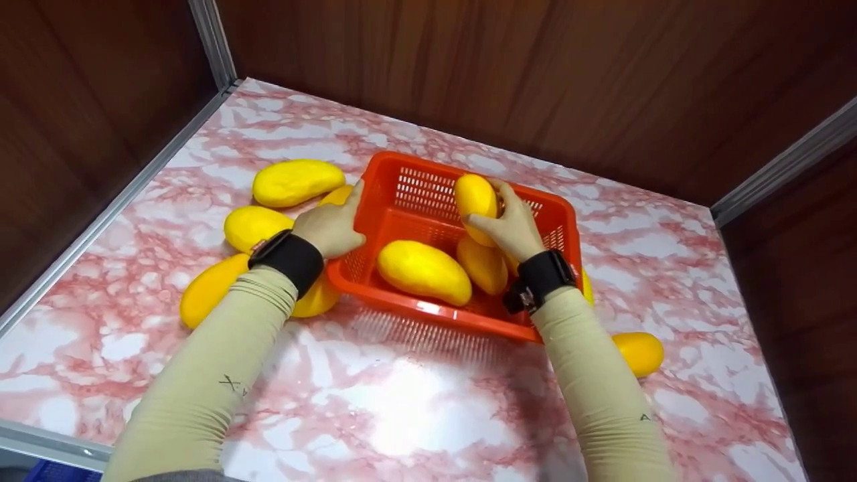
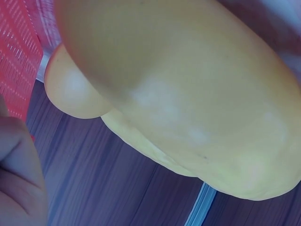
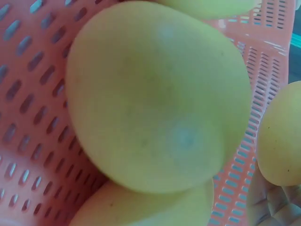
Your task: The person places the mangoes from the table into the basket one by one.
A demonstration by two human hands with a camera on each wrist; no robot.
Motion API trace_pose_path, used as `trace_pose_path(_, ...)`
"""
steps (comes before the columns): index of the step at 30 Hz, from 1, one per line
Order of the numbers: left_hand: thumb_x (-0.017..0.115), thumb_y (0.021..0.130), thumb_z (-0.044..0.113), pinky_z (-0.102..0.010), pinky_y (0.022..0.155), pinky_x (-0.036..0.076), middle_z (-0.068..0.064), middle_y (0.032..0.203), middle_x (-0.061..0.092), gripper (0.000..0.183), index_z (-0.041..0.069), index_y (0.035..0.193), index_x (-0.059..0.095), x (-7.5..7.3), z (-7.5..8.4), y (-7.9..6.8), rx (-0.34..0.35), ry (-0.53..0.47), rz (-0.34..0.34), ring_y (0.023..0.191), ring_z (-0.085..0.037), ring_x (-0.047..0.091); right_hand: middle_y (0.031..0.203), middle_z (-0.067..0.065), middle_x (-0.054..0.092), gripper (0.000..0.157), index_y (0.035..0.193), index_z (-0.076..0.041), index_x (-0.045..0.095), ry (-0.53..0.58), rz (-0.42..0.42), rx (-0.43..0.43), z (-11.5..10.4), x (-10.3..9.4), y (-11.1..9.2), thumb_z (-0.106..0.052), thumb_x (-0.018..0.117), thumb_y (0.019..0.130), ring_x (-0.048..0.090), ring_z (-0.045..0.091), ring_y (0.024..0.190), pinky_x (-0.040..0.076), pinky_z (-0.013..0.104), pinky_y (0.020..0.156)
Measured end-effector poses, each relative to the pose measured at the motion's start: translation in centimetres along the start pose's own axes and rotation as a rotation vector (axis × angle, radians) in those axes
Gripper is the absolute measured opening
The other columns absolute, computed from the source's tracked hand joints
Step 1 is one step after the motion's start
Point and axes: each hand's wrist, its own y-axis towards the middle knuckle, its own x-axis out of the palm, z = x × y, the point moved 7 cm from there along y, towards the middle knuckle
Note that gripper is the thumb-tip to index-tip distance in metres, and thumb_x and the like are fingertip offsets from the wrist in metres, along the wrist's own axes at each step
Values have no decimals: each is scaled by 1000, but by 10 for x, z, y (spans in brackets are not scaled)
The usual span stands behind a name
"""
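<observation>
My right hand (image 1: 512,224) grips a yellow mango (image 1: 476,195) between thumb and fingers, upright inside the red plastic basket (image 1: 435,309). In the right wrist view that held mango (image 3: 282,136) appears at the right edge, with fingers (image 3: 277,202) below it. My left hand (image 1: 328,229) holds the basket's left rim, its thumb over the edge; part of it shows beside the perforated wall in the left wrist view. One mango (image 1: 424,272) lies at the basket's front, and another mango (image 1: 482,264) leans below the held one. More mango surfaces fill the right wrist view.
Several mangoes lie left of the basket, among them one at the back (image 1: 298,182) and one nearer the front (image 1: 213,292). To the right, a mango (image 1: 639,353) sits beside my sleeve. Brown wood-grain panels (image 1: 469,60) enclose the pink-and-white marbled table (image 1: 321,402).
</observation>
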Motion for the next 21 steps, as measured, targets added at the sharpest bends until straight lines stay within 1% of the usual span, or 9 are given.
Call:
trace_pose_path(2, 57, 87, 29, -45, 84, 47, -19, 102, 65, 94, 25, 161, -2, -1, 0, -1, -5, 7, -2, 91, -35, 63, 135, 14, 52, 79, 150, -17, 38, -46, 1, -11, -3, 2, 2, -31, 75, 82, 52, 29, 114, 45, 44, 100)
trace_pose_path(5, 57, 88, 29, -43, 79, 47, -17, 92, 64, 94, 24, 161, -3, -2, 1, -1, -9, 18, -10, 86, -34, 63, 135, 14, 51, 79, 150, -19, 39, -61, -7, -5, -6, 6, 4, -30, 76, 81, 52, 30, 114, 45, 45, 100)
trace_pose_path(8, 57, 89, 30, -42, 78, 46, -15, 90, 63, 94, 25, 161, -3, -1, 1, -1, -10, 18, -11, 85, -34, 62, 138, 13, 51, 79, 151, -18, 38, -71, -31, -2, -8, 12, 5, -27, 75, 83, 51, 30, 117, 43, 46, 103)
trace_pose_path(13, 57, 89, 30, -42, 76, 46, -15, 87, 62, 94, 25, 161, -3, -1, 0, 0, -9, 19, -6, 83, -33, 62, 141, 12, 51, 78, 152, -18, 36, -141, -70, -26, -13, 25, 8, -27, 74, 84, 50, 29, 119, 40, 46, 106)
trace_pose_path(15, 58, 89, 30, -42, 77, 46, -15, 87, 62, 94, 25, 161, -3, -1, 0, 0, -6, 20, -1, 83, -34, 62, 140, 11, 51, 78, 151, -18, 37, -156, -82, -36, -16, 30, 10, -28, 75, 84, 51, 28, 118, 40, 46, 106)
trace_pose_path(18, 58, 88, 29, -45, 81, 47, -17, 94, 65, 94, 24, 161, -2, -1, 1, -1, 13, 20, 12, 89, -34, 63, 140, 10, 52, 77, 150, -19, 38, -195, -92, -53, -20, 38, 11, -28, 75, 83, 51, 28, 118, 40, 45, 107)
trace_pose_path(21, 57, 88, 28, -47, 84, 47, -17, 102, 66, 95, 23, 161, -3, -1, 1, -1, 21, 15, 13, 93, -35, 63, 145, 11, 49, 77, 150, -18, 38, -264, -102, -68, -24, 45, 11, -30, 76, 83, 49, 29, 124, 37, 46, 111)
